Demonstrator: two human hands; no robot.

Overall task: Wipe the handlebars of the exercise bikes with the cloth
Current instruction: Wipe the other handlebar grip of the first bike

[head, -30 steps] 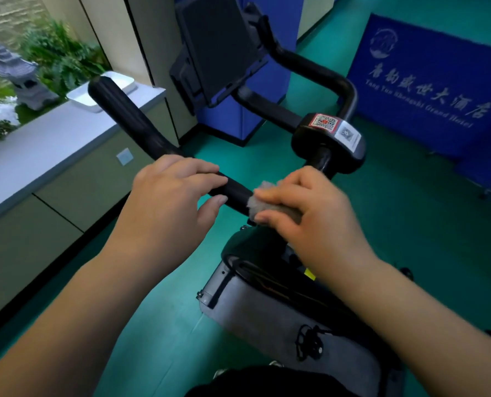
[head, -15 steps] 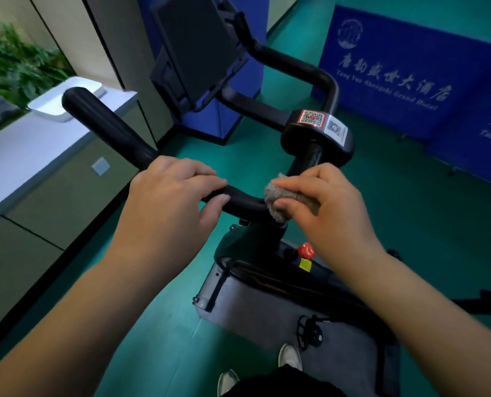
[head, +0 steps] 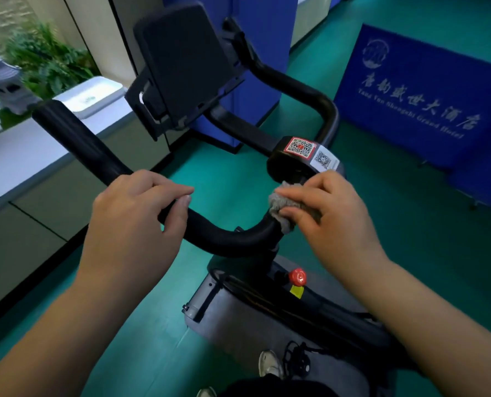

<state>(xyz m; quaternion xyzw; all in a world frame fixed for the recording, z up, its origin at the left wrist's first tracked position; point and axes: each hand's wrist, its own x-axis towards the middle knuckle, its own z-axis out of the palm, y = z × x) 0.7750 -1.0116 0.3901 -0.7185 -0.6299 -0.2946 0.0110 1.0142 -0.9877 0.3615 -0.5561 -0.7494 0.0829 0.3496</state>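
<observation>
Head view: right hand [head: 328,213] clamps the fuzzy grey cloth [head: 281,209] round the black padded handlebar [head: 227,239] beside its stem; left hand [head: 135,222] grips the bar. Mid-wipe; next, I'd say, slide outward.

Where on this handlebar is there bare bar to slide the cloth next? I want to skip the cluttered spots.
Free: the bend of the handlebar between the left hand and the cloth, and the bar's far end beyond the left hand. Crowded: the hub with QR stickers just beyond the right hand.
</observation>
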